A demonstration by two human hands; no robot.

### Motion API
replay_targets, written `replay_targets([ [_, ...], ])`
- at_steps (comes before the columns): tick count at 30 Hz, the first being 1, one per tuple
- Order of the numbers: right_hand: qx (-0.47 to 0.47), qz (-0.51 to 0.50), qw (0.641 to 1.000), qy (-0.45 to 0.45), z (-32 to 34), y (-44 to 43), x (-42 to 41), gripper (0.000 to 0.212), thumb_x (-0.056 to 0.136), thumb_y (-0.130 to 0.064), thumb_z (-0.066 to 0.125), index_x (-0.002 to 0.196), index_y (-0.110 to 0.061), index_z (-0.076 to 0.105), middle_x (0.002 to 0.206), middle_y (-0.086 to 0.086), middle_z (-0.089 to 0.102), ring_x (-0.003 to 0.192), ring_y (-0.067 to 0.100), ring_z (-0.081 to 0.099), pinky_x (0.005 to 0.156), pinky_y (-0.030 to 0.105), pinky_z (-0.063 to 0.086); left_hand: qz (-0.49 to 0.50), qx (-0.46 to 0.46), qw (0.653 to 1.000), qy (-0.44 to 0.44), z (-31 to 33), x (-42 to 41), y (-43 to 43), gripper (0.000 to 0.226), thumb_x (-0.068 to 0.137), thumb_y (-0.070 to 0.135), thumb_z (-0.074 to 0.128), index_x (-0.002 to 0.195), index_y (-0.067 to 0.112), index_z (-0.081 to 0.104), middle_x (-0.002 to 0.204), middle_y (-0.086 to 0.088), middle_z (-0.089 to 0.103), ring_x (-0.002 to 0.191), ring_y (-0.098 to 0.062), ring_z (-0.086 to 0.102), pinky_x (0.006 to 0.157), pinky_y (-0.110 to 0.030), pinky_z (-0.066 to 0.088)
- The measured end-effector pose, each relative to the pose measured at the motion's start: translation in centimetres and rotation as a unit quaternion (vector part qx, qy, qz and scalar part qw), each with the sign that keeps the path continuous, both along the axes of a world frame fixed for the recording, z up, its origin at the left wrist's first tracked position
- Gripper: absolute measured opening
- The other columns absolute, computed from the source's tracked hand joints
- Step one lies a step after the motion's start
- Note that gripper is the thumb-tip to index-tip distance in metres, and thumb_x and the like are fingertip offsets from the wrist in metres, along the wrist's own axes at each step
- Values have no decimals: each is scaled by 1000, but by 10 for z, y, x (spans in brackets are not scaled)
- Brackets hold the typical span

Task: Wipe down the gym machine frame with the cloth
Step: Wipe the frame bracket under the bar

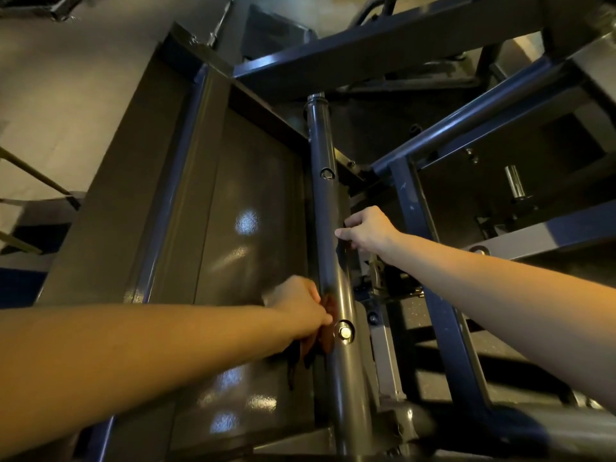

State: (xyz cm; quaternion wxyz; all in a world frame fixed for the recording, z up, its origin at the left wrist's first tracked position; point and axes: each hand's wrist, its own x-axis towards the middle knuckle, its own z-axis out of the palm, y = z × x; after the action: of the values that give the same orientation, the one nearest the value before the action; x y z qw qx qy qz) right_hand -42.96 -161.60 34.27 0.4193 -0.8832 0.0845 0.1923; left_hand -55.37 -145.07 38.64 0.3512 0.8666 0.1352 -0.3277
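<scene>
Dark reddish cloth bunched against frame tube — grey-blue, upright.

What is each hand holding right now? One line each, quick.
Left hand: grips the dark cloth against the upright tube.
Right hand: curled round the same tube, farther along.

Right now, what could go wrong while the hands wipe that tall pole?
1. The cloth in the left hand sits right beside the shiny bolt on the post, so it might snag there.
2. The right hand reaches round the post's far side, partly hidden; it could get pinched if anything there shifts.
3. Loose cloth ends dangle below the left hand and may catch.
</scene>
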Motion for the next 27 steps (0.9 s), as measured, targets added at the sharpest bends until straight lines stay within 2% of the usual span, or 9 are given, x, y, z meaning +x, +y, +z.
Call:
replay_targets([
  [3, 17, 7, 1000, 18, -3, -5, 1, 52, 91, -28, 76, 137, -10, 59, 107, -1, 67, 94, 13, 68, 87, 34, 57, 35, -11, 997, -66, 0, 40, 2, 16, 86, 24, 81, 96, 22, 69, 95, 0, 71, 89, -16, 70, 82, -34, 60],
  [6, 30, 28, 999, 9, -11, -9, 3, 39, 90, -33, 76, 123, -14, 70, 113, 1, 70, 101, 15, 69, 96, 45, 58, 48, -15, 990, -134, -6, 73, 3, 15, 87, 27, 81, 99, 24, 71, 94, 5, 68, 87, -9, 65, 69, -21, 52],
  [10, 62, 40, 997, 17, -11, -10, 6, 11, 90, -31, 74, 94, -21, 78, 95, -3, 74, 90, 10, 72, 91, 42, 59, 87, -7, 979, -182, -18, 113, 3, 15, 89, 24, 78, 103, 22, 73, 100, 5, 68, 97, -12, 66, 88, -28, 54],
  [14, 56, 48, 997, 26, -3, -10, 5, 8, 92, -29, 73, 93, -23, 78, 94, -3, 75, 91, 7, 71, 91, 37, 59, 147, -35, 974, -170, -21, 141, 0, 11, 92, 20, 74, 102, 22, 70, 99, 3, 69, 98, -14, 67, 98, -41, 56],
  [18, -1, 101, 994, 49, 22, -10, 18, 11, 96, -20, 65, 104, -20, 73, 96, 1, 72, 86, 10, 70, 76, 29, 58, 104, -24, 982, -155, -12, 148, 3, 15, 92, 21, 73, 106, 26, 67, 102, 4, 66, 103, -16, 66, 96, -40, 56],
  [20, 11, 78, 996, 35, 38, -15, 26, 14, 94, -20, 66, 107, -20, 73, 99, 1, 72, 91, 12, 70, 84, 34, 60, 90, -59, 980, -165, 4, 154, 1, 16, 92, 23, 73, 105, 30, 67, 106, 5, 66, 102, -15, 64, 93, -38, 56],
  [23, 87, 5, 996, -1, 65, -24, 31, 16, 98, -15, 60, 103, -12, 76, 99, 11, 75, 94, 22, 73, 93, 42, 59, 81, -121, 969, -202, 32, 165, -14, 15, 89, 26, 78, 102, 29, 71, 102, 6, 70, 98, -13, 66, 88, -38, 58],
  [27, 199, -133, 971, -19, 87, -33, 42, 33, 103, -43, 55, 104, -17, 76, 100, 6, 78, 97, 21, 74, 99, 46, 55, 93, -177, 947, -250, 51, 180, -41, 10, 88, 30, 79, 95, 33, 72, 95, 10, 72, 93, -8, 69, 90, -36, 59],
])
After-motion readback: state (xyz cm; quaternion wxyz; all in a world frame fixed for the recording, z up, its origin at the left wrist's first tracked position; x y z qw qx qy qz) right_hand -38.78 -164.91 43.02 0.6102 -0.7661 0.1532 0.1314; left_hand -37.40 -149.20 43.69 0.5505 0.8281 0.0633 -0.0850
